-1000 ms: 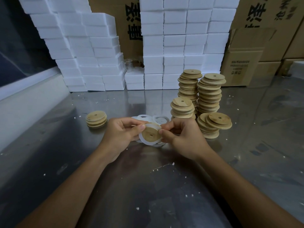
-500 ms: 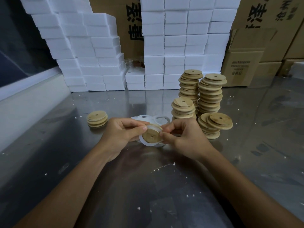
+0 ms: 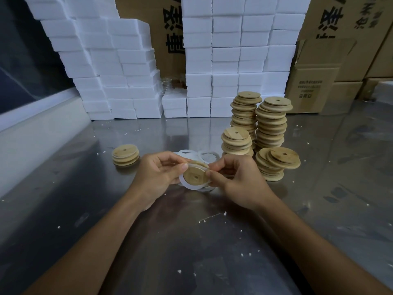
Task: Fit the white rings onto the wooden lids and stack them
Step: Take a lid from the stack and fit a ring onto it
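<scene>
**Ring and lid held between two hands above a steel table**

While the left hand (image 3: 158,173) grips the left edge of a wooden lid (image 3: 195,176), the right hand (image 3: 238,179) pinches its right edge, fingers of both curled round it. A white ring (image 3: 185,184) encircles the lid's lower rim; whether it is fully seated cannot be told. Loose white rings (image 3: 207,156) lie on the table (image 3: 191,241) just behind the hands. A short lid stack (image 3: 126,155) stands to the left. Taller lid stacks (image 3: 271,122) stand to the right, before white foam blocks (image 3: 234,60) and cardboard boxes (image 3: 314,88).
</scene>
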`<state>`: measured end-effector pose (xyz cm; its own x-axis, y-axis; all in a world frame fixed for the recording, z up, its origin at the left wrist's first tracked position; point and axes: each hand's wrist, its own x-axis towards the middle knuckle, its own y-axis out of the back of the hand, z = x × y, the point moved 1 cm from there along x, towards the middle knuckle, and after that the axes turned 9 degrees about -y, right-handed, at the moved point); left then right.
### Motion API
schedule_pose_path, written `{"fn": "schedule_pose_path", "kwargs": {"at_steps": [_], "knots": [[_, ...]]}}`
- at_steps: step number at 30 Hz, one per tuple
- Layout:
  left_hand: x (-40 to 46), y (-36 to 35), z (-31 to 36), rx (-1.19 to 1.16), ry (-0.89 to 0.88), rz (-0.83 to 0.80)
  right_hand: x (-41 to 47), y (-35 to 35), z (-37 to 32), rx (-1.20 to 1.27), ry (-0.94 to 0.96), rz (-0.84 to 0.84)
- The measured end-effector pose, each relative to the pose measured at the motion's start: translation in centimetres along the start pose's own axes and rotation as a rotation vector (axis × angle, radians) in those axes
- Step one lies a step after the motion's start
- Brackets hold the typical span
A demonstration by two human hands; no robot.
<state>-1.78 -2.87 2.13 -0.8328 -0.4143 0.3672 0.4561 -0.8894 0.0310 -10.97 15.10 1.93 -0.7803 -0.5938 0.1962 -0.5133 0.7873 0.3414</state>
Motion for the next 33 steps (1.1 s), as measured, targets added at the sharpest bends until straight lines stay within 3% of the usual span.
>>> {"fn": "schedule_pose_path", "kwargs": {"at_steps": [6,14,21,28,33], "knots": [[-0.1,0.5,0.0,-0.059,0.022,-0.049,0.0,0.3,-0.1,-0.02,-0.016,-0.024],[0.0,0.7,-0.2,-0.097,0.045,0.0,0.2,0.5,0.8,-0.069,-0.105,-0.005],[0.3,0.3,0.5,0.263,-0.165,-0.042,0.0,0.0,0.7,-0.112,-0.047,0.073],[-0.5,-1.5,0.9,0.523,-0.425,-0.136,-0.5,-0.2,-0.9,-0.402,0.224,0.099],[-0.1,-1.3,1.0,0.449,-0.349,-0.115,-0.5,0.2,-1.0,-0.376,0.214,0.092]]}}
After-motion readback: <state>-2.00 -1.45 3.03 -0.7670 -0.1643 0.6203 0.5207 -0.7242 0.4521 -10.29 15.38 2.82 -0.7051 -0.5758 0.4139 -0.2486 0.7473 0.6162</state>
